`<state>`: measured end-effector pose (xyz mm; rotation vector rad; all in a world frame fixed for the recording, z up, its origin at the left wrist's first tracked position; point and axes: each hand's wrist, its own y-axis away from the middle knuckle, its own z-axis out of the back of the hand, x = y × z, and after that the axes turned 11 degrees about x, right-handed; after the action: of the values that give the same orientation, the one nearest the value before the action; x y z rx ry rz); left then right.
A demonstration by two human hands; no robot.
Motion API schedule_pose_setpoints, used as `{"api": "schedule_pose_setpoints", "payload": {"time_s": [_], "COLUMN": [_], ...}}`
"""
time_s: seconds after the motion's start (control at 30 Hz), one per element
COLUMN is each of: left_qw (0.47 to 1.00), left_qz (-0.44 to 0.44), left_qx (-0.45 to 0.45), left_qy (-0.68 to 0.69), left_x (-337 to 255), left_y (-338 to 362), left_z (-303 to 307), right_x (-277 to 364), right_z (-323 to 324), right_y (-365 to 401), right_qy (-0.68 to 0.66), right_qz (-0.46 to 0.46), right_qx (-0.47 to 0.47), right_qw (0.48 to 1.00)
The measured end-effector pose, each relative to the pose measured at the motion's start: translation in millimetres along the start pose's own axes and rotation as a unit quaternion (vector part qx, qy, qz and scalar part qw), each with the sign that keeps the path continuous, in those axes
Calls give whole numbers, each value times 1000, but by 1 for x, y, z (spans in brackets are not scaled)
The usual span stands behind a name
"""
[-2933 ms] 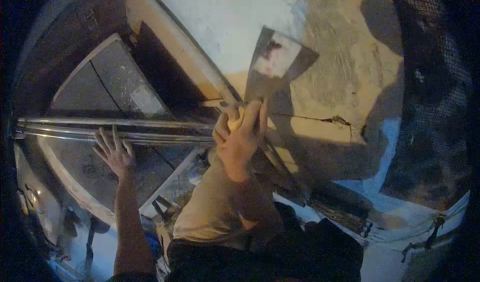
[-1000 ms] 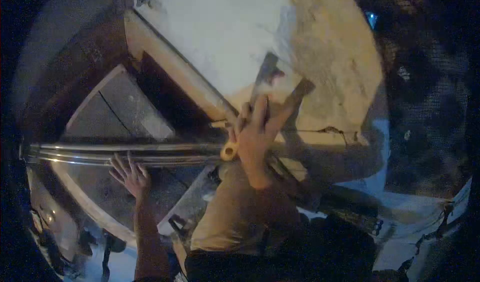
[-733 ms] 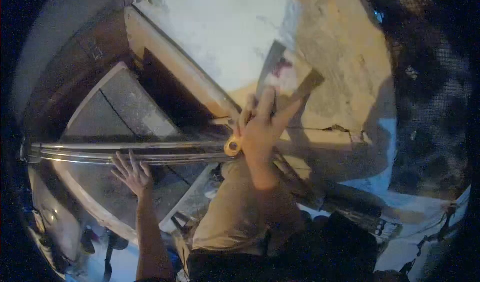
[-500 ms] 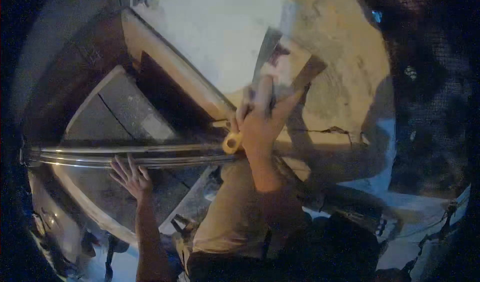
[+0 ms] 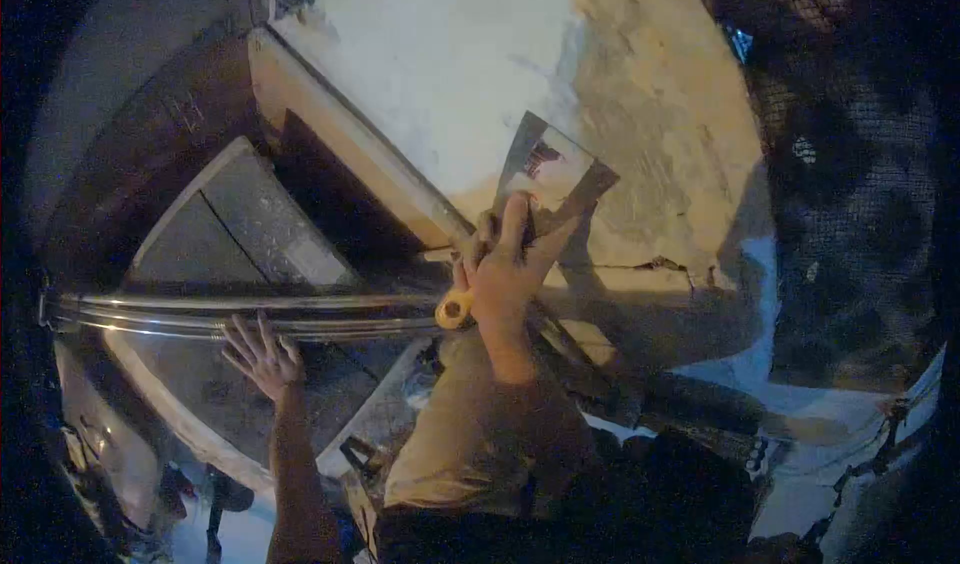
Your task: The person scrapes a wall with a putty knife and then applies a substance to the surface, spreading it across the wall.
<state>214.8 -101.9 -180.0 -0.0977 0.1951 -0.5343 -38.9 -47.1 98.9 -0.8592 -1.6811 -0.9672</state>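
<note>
My right hand (image 5: 505, 274) is wrapped around a putty knife. Its wide, flared blade (image 5: 580, 169) has a pale middle and dark sides, and points up and to the right over the tan wall surface. Below my fingers pokes out the yellow handle end (image 5: 454, 310) with a hang hole. My left hand (image 5: 268, 357) has its fingers spread, the tips right at the shiny metal rails (image 5: 180, 322) that run across the left half of the view. Under these rails lies a grey, rounded panel (image 5: 230, 219).
A bright white patch (image 5: 440, 74) covers part of the tan wall (image 5: 660, 94). A pale ledge (image 5: 350, 134) slants beside it. On the right hangs dark netting (image 5: 830, 164). A crack (image 5: 660, 263) crosses the wall's lower part. My clothed leg (image 5: 450, 434) is below.
My right hand and the putty knife have moved down and slightly left, and the blade is less blurred. My left hand stays by the rails.
</note>
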Motion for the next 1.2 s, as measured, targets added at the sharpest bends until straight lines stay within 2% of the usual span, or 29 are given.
{"api": "schedule_pose_setpoints", "payload": {"time_s": [0.03, 0.1, 0.13, 0.27, 0.3, 0.33, 0.4, 0.43, 0.53, 0.57, 0.67, 0.7, 0.8, 0.83, 0.93, 0.97, 1.07, 1.1, 1.2], "left_qw": [1000, 998, 996, 1000, 998, 998, 997, 997, 1000, 999, 998, 997, 999, 1000, 999, 999, 998, 998, 998], "left_qz": [1, 19, 31, 10, 22, 24, 25, 26, 3, 14, 16, 24, 13, -3, 10, 6, 13, 12, 14], "left_qx": [6, 51, 80, 22, 50, 56, 78, 69, 21, 28, 52, 74, 33, 0, 39, 38, 62, 61, 60], "left_qy": [5, -9, -16, -5, -12, -11, -8, 3, 4, -5, -11, -20, -10, 18, -9, 2, -18, 5, -11], "left_x": [1, 1, 1, 2, 1, 1, 1, -1, 3, 0, 0, -2, 4, 4, 7, 6, 4, 2, -1], "left_y": [0, 2, 5, 3, 2, 2, 4, 5, 3, 3, 1, 2, 6, 3, 7, 9, 9, 6, 4], "left_z": [-2, -3, -1, -1, 2, 1, 3, 2, -1, 1, 0, 4, -3, -3, -6, -4, -1, -1, 2], "right_x": [-2, -3, -2, -15, -12, -13, -7, 0, -13, -8, 9, -2, -30, -28, -5, -3, -33, -38, -18], "right_z": [-1, 3, -3, -9, -7, -1, -6, -16, -13, -15, -24, -12, -8, -8, -14, -20, -12, -8, -7], "right_y": [-1, -9, -3, 2, -5, -10, -4, 3, -2, -3, -1, -3, -2, -5, -9, -4, -7, -10, -32], "right_qy": [54, -10, 11, 36, 60, 26, -8, -10, 13, 64, -10, -65, 13, 33, -47, 2, -27, -41, -180], "right_qz": [20, -15, 7, 51, 47, 34, 22, 27, 50, 87, -7, 19, 74, 68, -7, 11, 2, 25, -73], "right_qx": [-5, 8, -16, -56, -16, -4, -28, -58, -54, -33, -54, -5, -54, -83, -11, -59, -118, -97, -53], "right_qw": [998, 1000, 1000, 997, 997, 999, 999, 998, 997, 994, 998, 998, 996, 994, 999, 998, 993, 994, 980]}}
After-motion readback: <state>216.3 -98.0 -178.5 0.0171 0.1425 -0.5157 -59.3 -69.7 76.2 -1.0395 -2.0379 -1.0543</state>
